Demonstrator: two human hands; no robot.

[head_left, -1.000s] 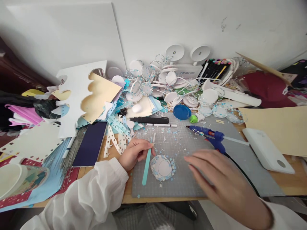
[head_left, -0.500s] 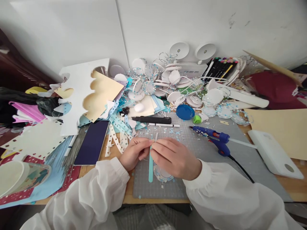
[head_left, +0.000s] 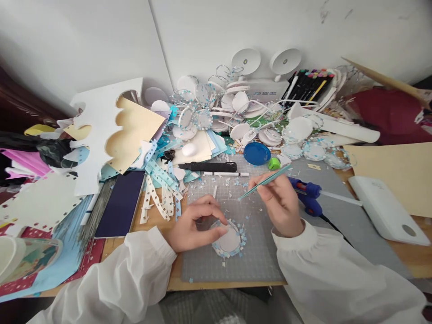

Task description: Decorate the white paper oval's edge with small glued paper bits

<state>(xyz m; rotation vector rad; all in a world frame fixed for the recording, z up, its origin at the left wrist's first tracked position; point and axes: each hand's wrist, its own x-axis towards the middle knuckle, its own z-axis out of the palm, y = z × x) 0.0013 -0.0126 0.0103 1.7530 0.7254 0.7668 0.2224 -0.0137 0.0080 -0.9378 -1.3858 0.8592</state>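
Observation:
A pair of teal tweezers (head_left: 270, 180) is pinched in my right hand (head_left: 282, 204), raised over the grey cutting mat (head_left: 256, 265). Its narrow tip points left and down, with a tiny pale blue bit at the end. Below and to the left lies a round white disc (head_left: 230, 238) ringed with small blue and white star-shaped paper bits. My left hand (head_left: 199, 222) curves over the disc's upper left edge, thumb and forefinger a little apart above it. Whether those fingertips touch the disc, I cannot tell.
A blue glue gun (head_left: 308, 191) rests right of my right hand. Beyond the mat's middle lie a black cutter knife (head_left: 211, 167), a white pen (head_left: 227, 174), a blue lid (head_left: 257, 154) and a green sharpener-like piece (head_left: 274, 163). Punched paper strips (head_left: 162, 180) pile up at left.
My hands have moved apart. The tweezers went up and right in my right hand, turning from upright to slanted. My left hand came down over the disc, which now shows more fully.

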